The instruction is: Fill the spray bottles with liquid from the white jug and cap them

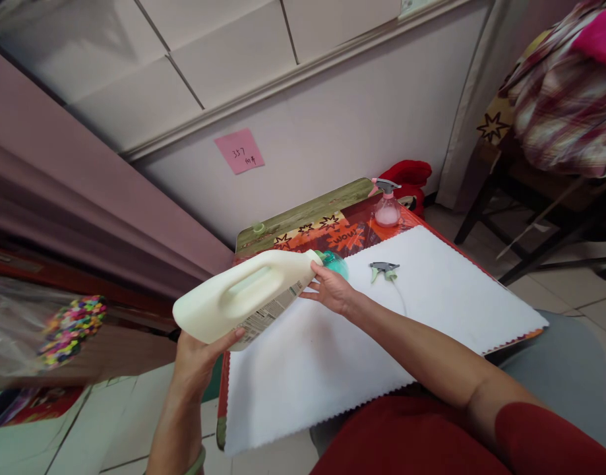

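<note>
Tilted jug point(248, 318) may spill

The left hand point(196, 356) clasps its base, the right hand point(330, 288) its neck, above the white sheet point(455, 290). Its mouth is at the teal bottle point(337, 265); too steep a tilt could overflow or topple this bottle.

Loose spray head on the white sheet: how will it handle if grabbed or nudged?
The spray head is probably light: small and plastic-looking. Its thin tube lies in a curve, so it likely flexes and trails. With the trigger jutting out, it may slide or pivot rather than roll.
</note>
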Tool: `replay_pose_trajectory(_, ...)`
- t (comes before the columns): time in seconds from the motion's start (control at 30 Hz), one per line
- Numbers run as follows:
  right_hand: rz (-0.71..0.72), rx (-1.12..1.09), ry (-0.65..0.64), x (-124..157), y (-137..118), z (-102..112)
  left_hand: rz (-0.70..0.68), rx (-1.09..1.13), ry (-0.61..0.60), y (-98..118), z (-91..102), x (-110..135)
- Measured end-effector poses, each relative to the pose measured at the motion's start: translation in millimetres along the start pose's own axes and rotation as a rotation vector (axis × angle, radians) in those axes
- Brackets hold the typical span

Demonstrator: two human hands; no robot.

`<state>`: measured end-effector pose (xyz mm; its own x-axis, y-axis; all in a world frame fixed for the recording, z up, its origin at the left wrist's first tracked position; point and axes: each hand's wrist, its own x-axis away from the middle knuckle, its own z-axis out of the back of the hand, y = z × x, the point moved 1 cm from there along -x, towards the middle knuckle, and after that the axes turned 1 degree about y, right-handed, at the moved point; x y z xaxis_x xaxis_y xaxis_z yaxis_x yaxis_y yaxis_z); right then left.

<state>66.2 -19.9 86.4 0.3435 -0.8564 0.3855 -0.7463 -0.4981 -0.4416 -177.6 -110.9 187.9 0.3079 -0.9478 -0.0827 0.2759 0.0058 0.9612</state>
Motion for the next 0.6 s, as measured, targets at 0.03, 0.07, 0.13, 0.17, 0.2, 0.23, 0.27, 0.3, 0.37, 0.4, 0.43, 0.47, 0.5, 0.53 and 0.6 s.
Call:
replay_pose_trajectory(0.03,-0.001,0.003,-0.001,0.3,-0.3,-0.2,-0.004,0.000,0.000,0.0,0.0,-0.1)
replay_pose_trajectory(0.07,-0.001,0.005,-0.002,0.6,-0.5,-0.4,-0.008,-0.002,-0.002,0.1,-0.1,-0.2)
replay_pose_trajectory(0.13,0.000,0.008,-0.007,0.9,-0.8,-0.8,-0.011,-0.009,-0.004,0.6,-0.3,-0.2)
replay_pose_trajectory(0.17,0.001,0.009,-0.009,1.0,-0.9,-0.9,-0.010,-0.011,-0.004,0.8,-0.4,-0.2)
replay_pose_trajectory(0.2,0.003,0.009,-0.009,1.1,-0.9,-1.0,-0.007,-0.012,-0.003,0.9,-0.4,-0.1)
replay_pose_trajectory(0.23,0.005,0.008,-0.008,1.1,-0.8,-1.0,-0.004,-0.013,-0.002,0.8,-0.3,0.0)
replay_pose_trajectory(0.27,0.006,0.007,-0.008,1.0,-0.8,-0.9,-0.002,-0.015,-0.001,0.4,0.0,0.0)
replay_pose_trajectory(0.3,0.006,0.005,-0.008,0.9,-0.7,-0.8,-0.001,-0.016,0.002,-0.1,0.4,0.0)
replay_pose_trajectory(0.37,0.007,0.003,-0.008,0.6,-0.4,-0.4,-0.001,-0.014,0.000,-1.5,1.3,-0.3)
replay_pose_trajectory(0.4,0.007,0.002,-0.009,0.4,-0.3,-0.2,-0.001,-0.010,0.000,-2.0,1.6,-0.5)
replay_pose_trajectory(0.43,0.007,0.002,-0.010,0.2,-0.2,-0.1,0.000,-0.007,-0.001,-2.4,1.9,-0.6)
replay_pose_trajectory(0.47,0.007,0.002,-0.011,0.0,-0.1,0.1,0.002,-0.007,-0.001,-2.5,2.0,-0.7)
replay_pose_trajectory(0.5,0.006,0.002,-0.012,-0.1,-0.1,0.2,0.004,-0.010,0.000,-2.3,2.0,-0.7)
replay_pose_trajectory(0.53,0.004,0.004,-0.014,-0.1,0.0,0.3,0.006,-0.013,0.002,-1.8,1.8,-0.5)
replay_pose_trajectory(0.6,0.001,0.007,-0.013,0.0,-0.1,0.3,0.007,-0.016,0.004,-0.4,1.2,-0.2)
